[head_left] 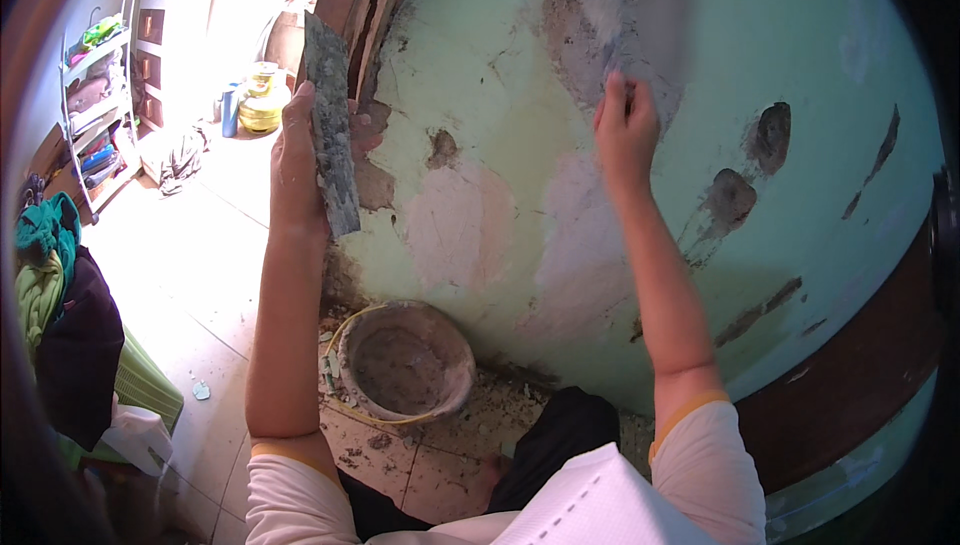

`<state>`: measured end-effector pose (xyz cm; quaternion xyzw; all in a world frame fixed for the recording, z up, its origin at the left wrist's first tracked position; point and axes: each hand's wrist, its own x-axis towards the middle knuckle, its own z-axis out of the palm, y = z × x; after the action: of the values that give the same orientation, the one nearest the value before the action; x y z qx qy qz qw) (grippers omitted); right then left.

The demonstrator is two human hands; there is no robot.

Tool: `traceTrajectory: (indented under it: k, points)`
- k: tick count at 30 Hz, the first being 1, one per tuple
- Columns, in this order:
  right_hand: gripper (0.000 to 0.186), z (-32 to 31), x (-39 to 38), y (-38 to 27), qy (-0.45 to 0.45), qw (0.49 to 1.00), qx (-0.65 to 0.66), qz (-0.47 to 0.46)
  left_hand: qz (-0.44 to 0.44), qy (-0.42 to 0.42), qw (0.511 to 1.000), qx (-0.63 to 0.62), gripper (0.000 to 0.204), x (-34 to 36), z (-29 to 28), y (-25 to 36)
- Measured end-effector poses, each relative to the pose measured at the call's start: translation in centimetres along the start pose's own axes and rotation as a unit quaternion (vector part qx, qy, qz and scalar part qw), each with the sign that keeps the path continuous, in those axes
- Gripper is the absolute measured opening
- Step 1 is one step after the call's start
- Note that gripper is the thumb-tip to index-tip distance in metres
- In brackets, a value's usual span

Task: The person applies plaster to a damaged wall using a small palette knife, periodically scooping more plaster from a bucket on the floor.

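My left hand (296,160) is closed around the edge of a flat, plaster-smeared grey board (333,130), tilted on edge near the brown door frame. Against the upper wall, my right hand (628,125) is closed on a blurred grey flat-bladed tool (668,20); its exact kind is hard to make out. Around the tool lies a rough grey plaster patch (590,10) on the pale green wall (480,55). Below and between my arms, a round bucket (455,370) with a yellow handle stands on the floor, its inside coated with grey residue.
Dark holes (772,138) and gouges mark the wall at right. Debris lies on the tiled floor (400,465) around the bucket. At left are a green basket (150,385) with clothes, a white shelf rack (128,55) and a yellow gas cylinder (262,110).
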<state>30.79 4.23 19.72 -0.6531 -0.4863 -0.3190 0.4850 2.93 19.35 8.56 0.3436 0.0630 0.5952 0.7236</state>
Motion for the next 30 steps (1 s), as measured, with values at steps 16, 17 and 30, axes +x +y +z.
traceTrajectory:
  k: [16, 17, 30]
  points:
    - [0.034, -5.7, 4.0, -0.5, 0.036, 0.926, -0.286, -0.244, -0.033, 0.009, 0.999, -0.001, 0.053, 0.7, -0.7, -1.7]
    - [0.034, -5.8, 5.3, -1.4, 0.047, 0.917, -0.309, -0.249, -0.043, 0.011, 0.999, 0.005, 0.053, 0.7, -0.9, -1.9]
    - [0.047, -7.1, 3.1, 3.1, 0.0, 0.894, -0.375, -0.246, -0.032, -0.009, 0.999, 0.008, 0.05, 0.2, 0.0, -2.2]
